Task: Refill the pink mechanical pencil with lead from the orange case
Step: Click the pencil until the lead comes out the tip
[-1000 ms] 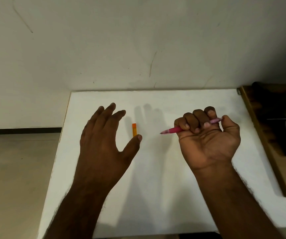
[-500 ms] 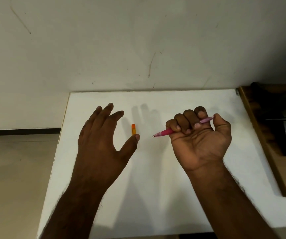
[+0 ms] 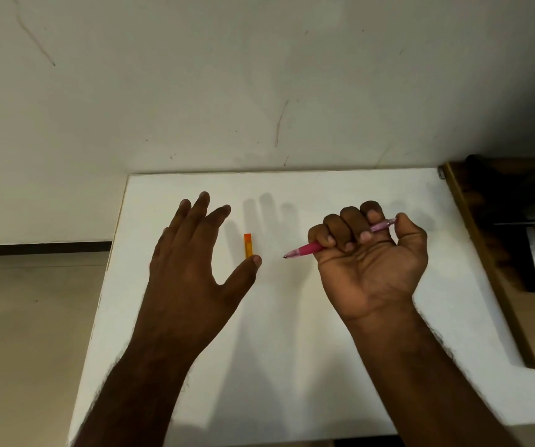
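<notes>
- My right hand (image 3: pixel 369 253) is curled around the pencil (image 3: pixel 308 248), palm facing me, tip pointing left above the worktop (image 3: pixel 292 350).
- My left hand (image 3: pixel 188 262) is open, fingers spread, holding nothing.
- The case (image 3: pixel 248 245) lies on the worktop between my left fingers and thumb, its near end at my thumb tip.

No text, label, brand, number or sign can be read anywhere in the view. The orange case (image 3: pixel 247 245), at about 9 o'clock from the pink mechanical pencil (image 3: pixel 311 247), shows only plain colour, and the pencil's barrel carries no print that can be made out.
</notes>
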